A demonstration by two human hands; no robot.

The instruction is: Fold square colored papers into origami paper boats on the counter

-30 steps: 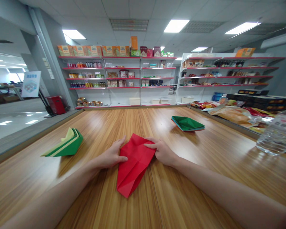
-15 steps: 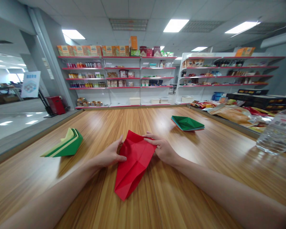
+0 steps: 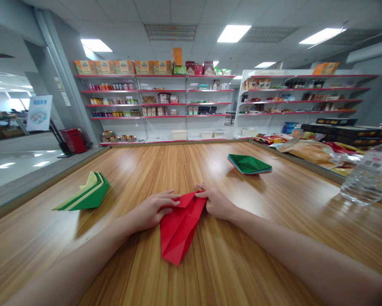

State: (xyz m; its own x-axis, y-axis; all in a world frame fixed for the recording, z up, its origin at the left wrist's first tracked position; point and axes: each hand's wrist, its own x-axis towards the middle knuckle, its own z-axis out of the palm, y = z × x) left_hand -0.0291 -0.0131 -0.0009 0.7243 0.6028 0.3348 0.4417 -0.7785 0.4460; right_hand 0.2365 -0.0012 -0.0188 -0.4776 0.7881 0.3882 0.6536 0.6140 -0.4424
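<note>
A red sheet of origami paper [image 3: 182,227] with several creases lies in front of me, its narrow end toward me. Its far edge is folded over toward me. My left hand [image 3: 157,208] grips the upper left side, fingertips on top of the folded flap. At the far right corner, my right hand [image 3: 215,202] pinches the paper between thumb and fingers. Part of the sheet's edge is hidden under both hands. To the left stand nested green and yellow folded papers [image 3: 95,193]. A stack of folded papers with a green one on top [image 3: 250,163] sits farther back, right.
The wooden table [image 3: 140,165] has a raised rim. A clear plastic bottle [image 3: 366,174] stands at the right edge, near snack bags [image 3: 309,151] and black boxes [image 3: 337,131]. Stocked shelves [image 3: 162,102] line the back.
The far edge of the red paper has been folded down toward me. My left hand has moved right, its fingers now over the flap. The paper's near end has shifted slightly right.
</note>
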